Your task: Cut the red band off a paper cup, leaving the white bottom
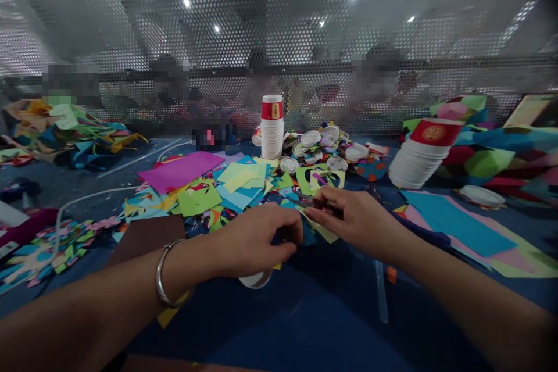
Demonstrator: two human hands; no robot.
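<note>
My right hand [349,215] is closed around the dark handles of a pair of scissors [303,200], whose blades point left over the paper scraps. Beside it, my left hand [265,238] has its fingers curled toward the thumb; whatever they may hold is hidden. A silver bangle [162,279] circles my left wrist. Partly under that hand, a white round piece [256,281] lies on the blue table [305,325]. Just beyond both hands are a green sheet with cut-out holes [301,180] and stacked blue and yellow paper [242,183].
A stack of paper cups [272,133] stands upright at the back; another cup stack [425,154] leans at right. Between them is a pile of round white-rimmed pieces [322,142]. Blue sheets [462,224] lie at right, coloured scraps [74,244] at left. A perforated screen [270,23] closes the far side.
</note>
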